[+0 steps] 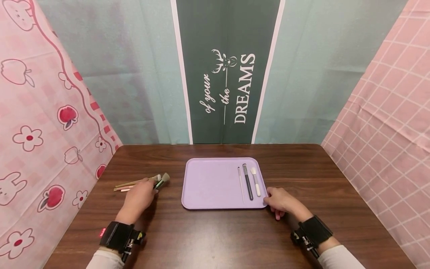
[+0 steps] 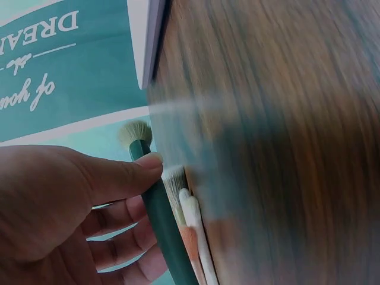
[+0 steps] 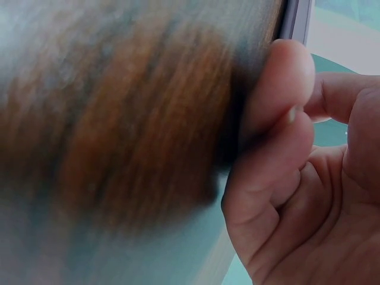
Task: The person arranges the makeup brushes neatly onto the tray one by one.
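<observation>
My left hand [image 1: 138,197] pinches a dark green makeup brush [image 2: 159,217] between thumb and fingers, its pale bristles pointing up and away. Beside it on the table lie several more makeup brushes [image 1: 125,187], partly covered by the hand; two pale bristle heads [image 2: 190,208] show in the left wrist view. At the near right corner of a lilac tray [image 1: 211,183], my right hand [image 1: 281,201] grips the rim with curled fingers. On the tray's right side lie a thin brush [image 1: 240,185], a dark-handled brush [image 1: 248,183] and a white brush [image 1: 256,182], roughly side by side.
The brown wooden table [image 1: 208,239] meets a green curtain [image 1: 231,22] at its back edge. Pink patterned cloths hang on the left [image 1: 43,157] and right [image 1: 379,123] sides. Each wrist wears a black strapped camera.
</observation>
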Motion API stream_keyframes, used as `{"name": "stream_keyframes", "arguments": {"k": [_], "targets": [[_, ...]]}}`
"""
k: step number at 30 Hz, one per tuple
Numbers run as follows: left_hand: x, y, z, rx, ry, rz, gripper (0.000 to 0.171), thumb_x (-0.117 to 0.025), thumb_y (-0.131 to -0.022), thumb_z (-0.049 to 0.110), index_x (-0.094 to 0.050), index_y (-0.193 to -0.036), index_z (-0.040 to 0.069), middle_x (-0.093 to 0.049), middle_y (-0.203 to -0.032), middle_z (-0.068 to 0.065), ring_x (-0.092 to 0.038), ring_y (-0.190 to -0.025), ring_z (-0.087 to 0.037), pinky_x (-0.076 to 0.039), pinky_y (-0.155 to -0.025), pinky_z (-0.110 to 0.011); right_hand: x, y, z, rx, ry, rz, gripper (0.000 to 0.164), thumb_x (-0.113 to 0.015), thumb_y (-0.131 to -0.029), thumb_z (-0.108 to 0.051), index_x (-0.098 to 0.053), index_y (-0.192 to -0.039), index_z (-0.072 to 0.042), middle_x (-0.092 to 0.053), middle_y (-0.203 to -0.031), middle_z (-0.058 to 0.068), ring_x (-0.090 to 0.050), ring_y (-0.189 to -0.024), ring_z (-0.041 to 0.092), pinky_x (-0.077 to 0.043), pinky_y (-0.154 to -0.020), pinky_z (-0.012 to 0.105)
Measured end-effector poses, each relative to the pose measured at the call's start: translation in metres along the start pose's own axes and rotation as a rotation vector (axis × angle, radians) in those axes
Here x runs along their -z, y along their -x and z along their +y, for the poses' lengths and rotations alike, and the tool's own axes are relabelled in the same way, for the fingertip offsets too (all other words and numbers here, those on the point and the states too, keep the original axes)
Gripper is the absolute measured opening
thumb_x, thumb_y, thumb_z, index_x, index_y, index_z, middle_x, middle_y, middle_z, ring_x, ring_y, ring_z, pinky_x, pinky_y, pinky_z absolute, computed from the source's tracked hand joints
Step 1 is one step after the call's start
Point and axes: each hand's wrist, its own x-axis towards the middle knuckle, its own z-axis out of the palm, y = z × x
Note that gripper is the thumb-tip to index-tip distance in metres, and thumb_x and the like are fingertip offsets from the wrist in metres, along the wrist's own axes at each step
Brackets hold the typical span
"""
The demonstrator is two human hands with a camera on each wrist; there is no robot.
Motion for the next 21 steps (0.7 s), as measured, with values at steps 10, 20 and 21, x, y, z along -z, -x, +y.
{"name": "stream_keyframes", "arguments": {"k": [10,20,21], "targets": [[-0.007,-0.011,0.020,-0.010,0.041,0.046,0.017,-0.077,-0.085,0.009,-0.064,-0.091,-0.001,-0.062,-0.082,-0.013,-0.067,-0.075,-0.034,-0.051,-0.064,-0.051,0.000,0.001,0.001,0.011,0.002,0.010,0.008,-0.056,-0.087,-0.008,-0.050,-0.082,-0.007,-0.058,-0.061,0.010,-0.058,-0.036,0.015,-0.047,-0.037,0.029],[-0.010,-0.022,0.038,0.046,0.056,0.010,0.018,-0.075,-0.089,0.013,-0.065,-0.091,-0.002,-0.058,-0.077,-0.011,-0.059,-0.068,-0.026,-0.049,-0.061,-0.045,-0.001,0.001,0.002,0.002,0.000,0.007,0.006,-0.056,-0.087,-0.008,-0.051,-0.083,-0.007,-0.057,-0.061,0.011,-0.058,-0.036,0.015,-0.047,-0.038,0.029],[-0.010,-0.023,0.040,0.040,0.059,0.018,0.019,-0.075,-0.088,0.013,-0.065,-0.091,-0.002,-0.058,-0.077,-0.011,-0.060,-0.068,-0.026,-0.049,-0.061,-0.044,-0.001,0.001,0.002,0.001,-0.001,0.007,0.006,-0.056,-0.087,-0.008,-0.052,-0.083,-0.007,-0.057,-0.061,0.011,-0.058,-0.036,0.015,-0.047,-0.038,0.029]]}}
